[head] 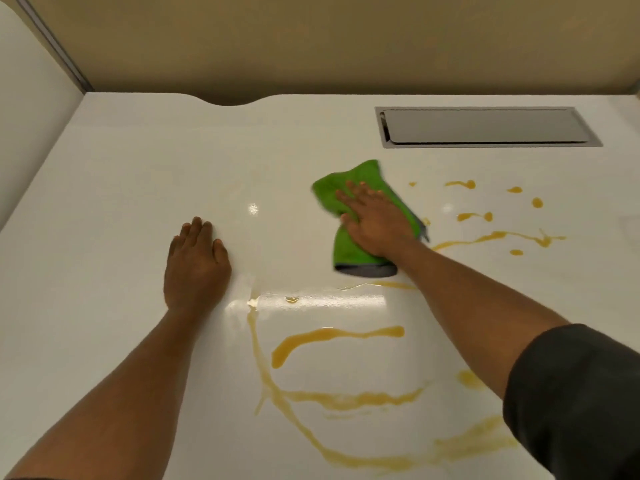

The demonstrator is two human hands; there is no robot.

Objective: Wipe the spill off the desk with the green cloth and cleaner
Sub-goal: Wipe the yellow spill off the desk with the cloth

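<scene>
Lower centre, thick yellow-orange spill streaks on the glossy white desk lie below and right of the right hand, pressed flat on the crumpled green cloth mid-frame, left hand splayed empty, farther off.

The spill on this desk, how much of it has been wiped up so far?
Little looks done: only the desk left of the green cloth is free of streaks. In hand: the right hand presses the cloth flat; the left hand rests on the desk. Left: the yellow spill in front, and drops to the right. No cleaner bottle is in view.
</scene>
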